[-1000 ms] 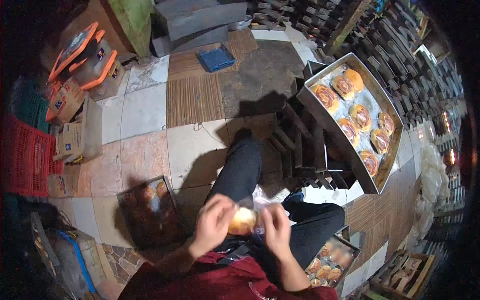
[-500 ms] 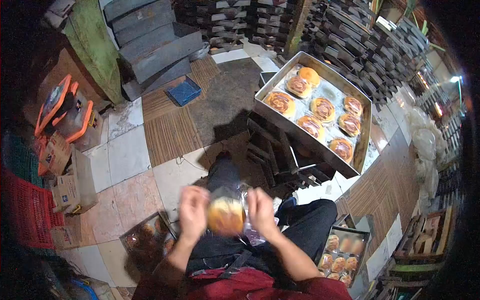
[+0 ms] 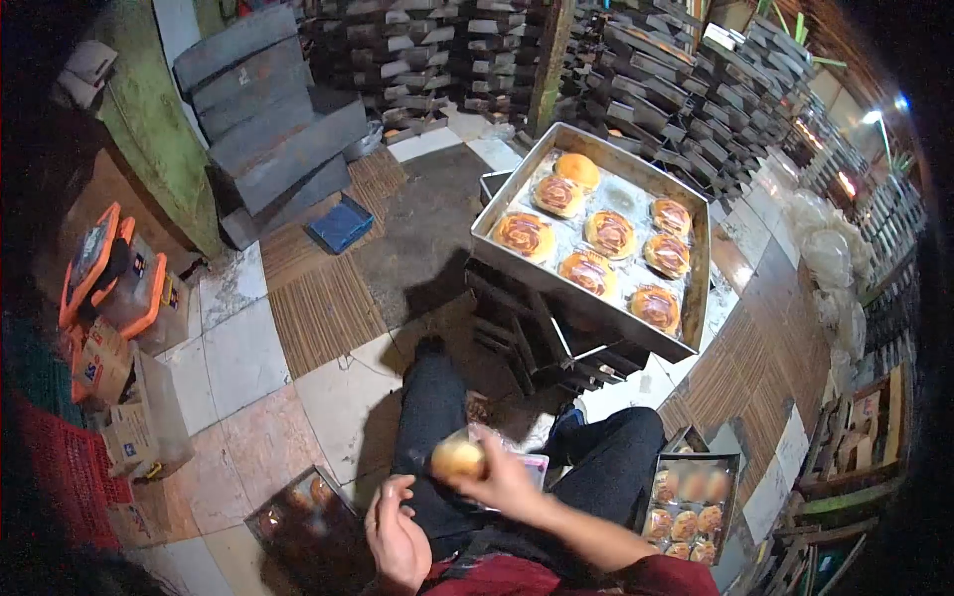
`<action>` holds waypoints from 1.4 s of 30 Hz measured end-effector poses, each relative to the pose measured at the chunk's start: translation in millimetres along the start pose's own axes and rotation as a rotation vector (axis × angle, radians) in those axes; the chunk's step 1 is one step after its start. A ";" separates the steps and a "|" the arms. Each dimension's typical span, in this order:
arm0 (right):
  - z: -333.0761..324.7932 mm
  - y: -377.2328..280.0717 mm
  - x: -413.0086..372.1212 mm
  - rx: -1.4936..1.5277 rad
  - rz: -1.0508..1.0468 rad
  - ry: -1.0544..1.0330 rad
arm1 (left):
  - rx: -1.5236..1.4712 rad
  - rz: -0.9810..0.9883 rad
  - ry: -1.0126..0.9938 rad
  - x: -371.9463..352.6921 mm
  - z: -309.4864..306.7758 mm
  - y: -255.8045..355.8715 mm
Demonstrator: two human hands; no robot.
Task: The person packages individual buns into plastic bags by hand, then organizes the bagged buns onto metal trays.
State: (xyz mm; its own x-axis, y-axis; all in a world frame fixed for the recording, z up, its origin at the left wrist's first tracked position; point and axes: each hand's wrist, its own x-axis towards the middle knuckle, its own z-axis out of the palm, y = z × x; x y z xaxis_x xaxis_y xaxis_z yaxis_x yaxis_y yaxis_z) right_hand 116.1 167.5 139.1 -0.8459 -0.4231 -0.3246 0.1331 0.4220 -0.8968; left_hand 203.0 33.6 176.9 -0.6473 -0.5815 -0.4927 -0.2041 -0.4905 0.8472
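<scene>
Right hand (image 3: 505, 479) grips a round bun (image 3: 458, 457) by its edge, held above the lap beside a clear bag (image 3: 525, 465) that is hard to make out. Left hand (image 3: 397, 536) hangs loosely curled, empty. Ahead, a big tray (image 3: 581, 303) sits raised on stacked pans, probably for easy reach; a floor tray (image 3: 298, 521) is lost in shadow.

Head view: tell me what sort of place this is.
Probably a bakery's packing room. A metal tray of round buns sits on stacked pans, dark baking pans are piled high along the back, and the right hand holds a bun beside a clear bag.
</scene>
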 end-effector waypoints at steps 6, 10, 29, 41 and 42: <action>-188.2 -57.3 71.8 0.867 -0.416 0.423 | -0.098 -0.022 -0.154 2.0 4.8 -6.4; -171.1 -85.9 26.4 0.826 -0.326 0.686 | -0.175 -0.045 -0.179 1.8 10.0 -4.9; -4.7 114.2 -22.5 -0.995 -0.102 -0.116 | -0.128 -0.148 -0.452 10.1 13.8 -42.6; -45.6 0.3 -28.7 -0.539 -0.737 -0.406 | -0.952 -0.972 -0.865 91.0 -9.4 -90.1; -54.4 -4.3 -31.0 -0.656 -0.764 -0.388 | -0.810 -0.893 -0.839 90.0 -5.7 -66.9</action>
State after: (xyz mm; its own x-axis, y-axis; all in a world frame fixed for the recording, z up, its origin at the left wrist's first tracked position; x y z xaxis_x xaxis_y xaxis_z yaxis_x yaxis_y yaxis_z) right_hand 113.6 222.5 169.4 -0.3515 -0.9331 0.0760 -0.7607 0.2373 -0.6042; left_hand 162.6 10.4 74.7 -0.8153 0.5043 -0.2847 -0.4815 -0.8634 -0.1504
